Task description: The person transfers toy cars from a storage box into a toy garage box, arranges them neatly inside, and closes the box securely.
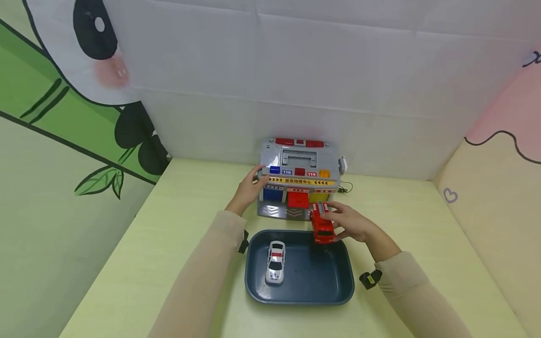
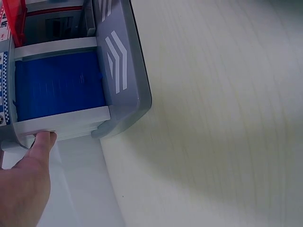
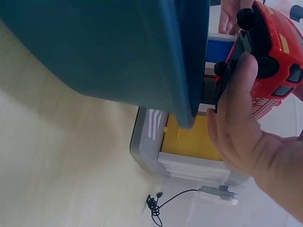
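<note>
A grey toy garage [image 1: 264, 157] stands against the back wall, with blue, red and yellow doors along its front. The red door [image 1: 298, 200] is raised; the blue door [image 2: 61, 85] and the yellow door [image 3: 191, 137] are down. My left hand [image 1: 247, 189] grips the garage's left end, thumb toward the front. In my right hand [image 1: 352, 222] is a red toy fire truck [image 1: 323, 229], held by its sides over the tray's back rim, in front of the garage. The right wrist view shows the truck's black wheels and underside near my fingers [image 3: 244, 85].
A dark blue tray [image 1: 302, 298] sits in front of the garage, holding a white toy police car [image 1: 275, 263] on its left side. A thin black cable [image 3: 154, 208] lies coiled by the garage's right side. A white wall [image 1: 296, 84] rises behind.
</note>
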Demonstrator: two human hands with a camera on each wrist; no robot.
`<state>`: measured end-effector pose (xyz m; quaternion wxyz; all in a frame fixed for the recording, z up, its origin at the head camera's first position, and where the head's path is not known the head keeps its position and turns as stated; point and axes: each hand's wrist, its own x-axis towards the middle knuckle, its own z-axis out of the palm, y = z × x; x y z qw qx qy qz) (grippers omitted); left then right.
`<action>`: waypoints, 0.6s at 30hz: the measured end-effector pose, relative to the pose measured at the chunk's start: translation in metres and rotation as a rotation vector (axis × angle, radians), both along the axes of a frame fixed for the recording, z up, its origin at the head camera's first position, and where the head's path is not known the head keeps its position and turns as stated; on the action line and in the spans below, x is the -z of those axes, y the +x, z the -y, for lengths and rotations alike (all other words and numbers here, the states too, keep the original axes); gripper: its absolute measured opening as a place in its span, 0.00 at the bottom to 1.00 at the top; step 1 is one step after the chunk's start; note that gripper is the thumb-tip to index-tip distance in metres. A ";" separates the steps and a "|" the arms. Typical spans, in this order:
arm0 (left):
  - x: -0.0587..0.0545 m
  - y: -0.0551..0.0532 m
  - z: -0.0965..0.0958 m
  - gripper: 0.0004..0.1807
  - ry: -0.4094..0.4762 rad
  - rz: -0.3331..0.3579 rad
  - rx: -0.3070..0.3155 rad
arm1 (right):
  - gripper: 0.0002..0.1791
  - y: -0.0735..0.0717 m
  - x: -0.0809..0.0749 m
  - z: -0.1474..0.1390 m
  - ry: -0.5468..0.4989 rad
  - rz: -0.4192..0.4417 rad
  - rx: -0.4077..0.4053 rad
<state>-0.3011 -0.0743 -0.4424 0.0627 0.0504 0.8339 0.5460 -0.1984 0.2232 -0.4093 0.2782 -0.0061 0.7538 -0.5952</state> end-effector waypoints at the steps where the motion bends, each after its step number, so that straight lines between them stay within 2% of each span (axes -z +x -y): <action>1: 0.000 0.000 0.000 0.31 0.001 0.002 0.001 | 0.40 -0.001 0.001 0.000 -0.003 0.005 0.000; 11: 0.000 0.002 -0.002 0.32 -0.007 0.019 -0.018 | 0.38 -0.014 0.004 -0.002 0.016 0.028 0.003; 18: 0.001 0.002 -0.001 0.31 0.000 -0.016 -0.005 | 0.39 -0.024 0.009 0.000 0.010 0.054 0.010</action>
